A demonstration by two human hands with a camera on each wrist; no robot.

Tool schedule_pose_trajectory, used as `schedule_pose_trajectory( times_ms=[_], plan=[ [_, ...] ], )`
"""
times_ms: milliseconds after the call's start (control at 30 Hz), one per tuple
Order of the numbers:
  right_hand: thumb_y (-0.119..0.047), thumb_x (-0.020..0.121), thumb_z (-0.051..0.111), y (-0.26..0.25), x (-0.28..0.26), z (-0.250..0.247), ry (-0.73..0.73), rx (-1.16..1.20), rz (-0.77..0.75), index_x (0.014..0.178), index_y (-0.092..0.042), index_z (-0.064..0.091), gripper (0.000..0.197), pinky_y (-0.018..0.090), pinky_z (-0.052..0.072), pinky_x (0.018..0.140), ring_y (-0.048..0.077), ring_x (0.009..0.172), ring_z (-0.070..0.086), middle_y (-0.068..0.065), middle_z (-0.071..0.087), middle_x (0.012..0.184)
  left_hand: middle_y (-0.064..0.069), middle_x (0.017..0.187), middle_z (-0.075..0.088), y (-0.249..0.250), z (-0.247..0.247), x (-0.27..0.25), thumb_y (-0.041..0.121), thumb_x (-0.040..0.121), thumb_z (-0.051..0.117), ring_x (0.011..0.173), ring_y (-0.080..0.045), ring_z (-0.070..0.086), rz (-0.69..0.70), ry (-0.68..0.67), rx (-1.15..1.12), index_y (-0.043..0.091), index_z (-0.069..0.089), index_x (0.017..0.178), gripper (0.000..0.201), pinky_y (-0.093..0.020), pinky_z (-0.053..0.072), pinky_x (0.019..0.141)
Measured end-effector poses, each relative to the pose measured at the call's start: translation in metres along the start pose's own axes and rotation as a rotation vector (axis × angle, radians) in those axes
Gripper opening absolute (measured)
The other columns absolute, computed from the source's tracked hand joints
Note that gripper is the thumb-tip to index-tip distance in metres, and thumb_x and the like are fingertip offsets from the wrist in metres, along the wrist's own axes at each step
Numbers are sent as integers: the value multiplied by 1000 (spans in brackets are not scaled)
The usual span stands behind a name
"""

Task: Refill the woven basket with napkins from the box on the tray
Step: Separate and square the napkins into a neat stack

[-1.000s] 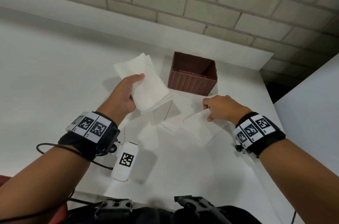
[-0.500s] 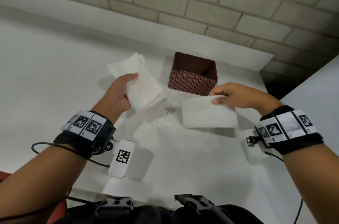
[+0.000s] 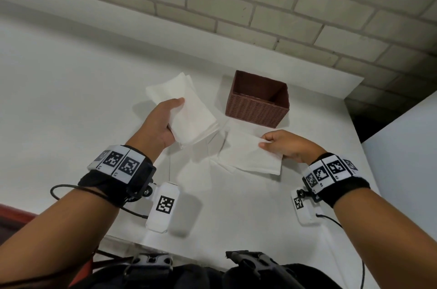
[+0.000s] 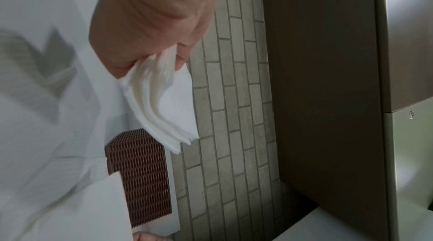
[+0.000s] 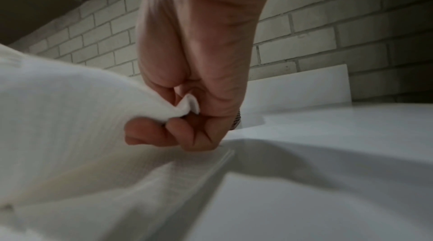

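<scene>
A brown woven basket (image 3: 257, 101) stands empty near the far right of the white table; its side (image 4: 143, 176) shows in the left wrist view. My left hand (image 3: 163, 123) grips a stack of white napkins (image 3: 186, 109) in the air, left of the basket; their layered edges (image 4: 164, 108) fan out below the thumb. My right hand (image 3: 281, 144) pinches the corner of a single white napkin (image 3: 250, 156) just in front of the basket. In the right wrist view the napkin (image 5: 70, 115) drapes left from my fingers (image 5: 178, 130). A clear box (image 3: 212, 144) lies under both hands, hard to make out.
A brick wall (image 3: 236, 4) rises behind the white table (image 3: 71, 99). A raised white ledge (image 3: 307, 71) runs along the back. The table's right edge (image 3: 359, 146) drops off beside a white panel (image 3: 406, 146). Wrist cameras and cables hang under both forearms.
My right hand lifted a single napkin from the box up toward the basket, then came back down and nearer to me with it. The left hand with its stack has hardly moved.
</scene>
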State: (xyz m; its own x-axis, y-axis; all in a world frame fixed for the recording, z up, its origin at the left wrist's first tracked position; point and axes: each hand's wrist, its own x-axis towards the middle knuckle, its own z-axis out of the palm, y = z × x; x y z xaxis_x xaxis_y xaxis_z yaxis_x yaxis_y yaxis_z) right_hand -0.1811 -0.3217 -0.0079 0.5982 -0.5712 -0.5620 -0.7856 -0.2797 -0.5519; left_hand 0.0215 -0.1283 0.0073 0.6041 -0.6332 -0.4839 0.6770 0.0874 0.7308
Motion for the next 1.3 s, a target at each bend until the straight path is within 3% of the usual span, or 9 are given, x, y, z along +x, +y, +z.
schedule_pose_trajectory(
  times_ms=[167, 233, 300, 433, 567, 900, 1000, 1133, 1300],
  plan=[
    [-30, 93, 54, 1, -1, 2, 31, -82, 14, 95, -10, 66, 24, 38, 55, 86, 27, 97, 66, 10, 69, 104, -5, 93, 66, -5, 3, -2, 12, 87, 60, 89, -24, 63, -19, -7, 1, 14, 62, 90, 4, -40, 52, 74],
    [-33, 93, 52, -2, -4, 3, 69, -269, -8, 76, -16, 59, 25, 25, 46, 68, 21, 86, 58, 0, 61, 85, -5, 93, 66, -7, 4, -1, 12, 87, 60, 89, -24, 63, -25, -5, 1, 14, 62, 90, 4, -41, 52, 76],
    [-40, 91, 51, -9, -8, 7, 120, -529, -1, 66, -20, 46, 32, 25, 38, 69, 21, 85, 51, -5, 49, 74, -5, 90, 66, -9, 6, -2, 11, 87, 60, 86, -23, 63, -31, -1, -3, 13, 62, 87, 3, -40, 52, 76],
    [-54, 83, 55, -20, -7, 18, 225, -778, -11, 113, -14, 55, 50, 52, 29, 102, 29, 118, 45, 8, 53, 118, -5, 89, 66, -10, 10, -2, 11, 88, 59, 83, -22, 63, -38, -2, -3, 13, 62, 87, 3, -38, 52, 73],
    [-51, 77, 66, -22, 1, 32, 195, -677, 2, 129, -12, 44, 69, 50, 30, 105, 29, 120, 48, 9, 52, 130, -4, 90, 66, -7, 8, -2, 11, 88, 59, 84, -21, 63, -24, -5, -8, 13, 62, 87, 3, -38, 52, 75],
    [-44, 90, 52, -32, -3, 14, 91, -723, 74, 126, -9, 51, 50, 48, 30, 106, 29, 120, 50, 9, 56, 129, -5, 92, 67, 7, 0, -2, 11, 87, 59, 88, -23, 64, -5, -5, -33, 13, 62, 91, 5, -39, 53, 71],
    [-36, 90, 56, -53, -19, -3, 149, -765, -30, 115, -5, 57, 40, 34, 46, 85, 26, 99, 58, 10, 62, 113, -3, 88, 69, 14, -1, -2, 11, 87, 60, 84, -21, 65, 7, -2, -27, 13, 61, 93, 7, -37, 52, 63],
    [-24, 91, 57, -85, -46, 3, 212, -197, -264, 98, -19, 57, 8, 27, 46, 67, 16, 81, 58, -3, 61, 90, -3, 91, 69, 26, -2, -3, 11, 87, 60, 88, -23, 65, 44, 0, -43, 14, 60, 99, 13, -38, 52, 64],
    [-7, 93, 54, -100, -24, 76, -65, 651, -109, 115, 1, 57, 24, 41, 55, 83, 30, 91, 65, 18, 64, 112, -2, 88, 72, 42, -12, -5, 10, 88, 58, 87, -21, 67, 117, -22, -108, 16, 61, 98, 13, -36, 55, 62]
  ],
)
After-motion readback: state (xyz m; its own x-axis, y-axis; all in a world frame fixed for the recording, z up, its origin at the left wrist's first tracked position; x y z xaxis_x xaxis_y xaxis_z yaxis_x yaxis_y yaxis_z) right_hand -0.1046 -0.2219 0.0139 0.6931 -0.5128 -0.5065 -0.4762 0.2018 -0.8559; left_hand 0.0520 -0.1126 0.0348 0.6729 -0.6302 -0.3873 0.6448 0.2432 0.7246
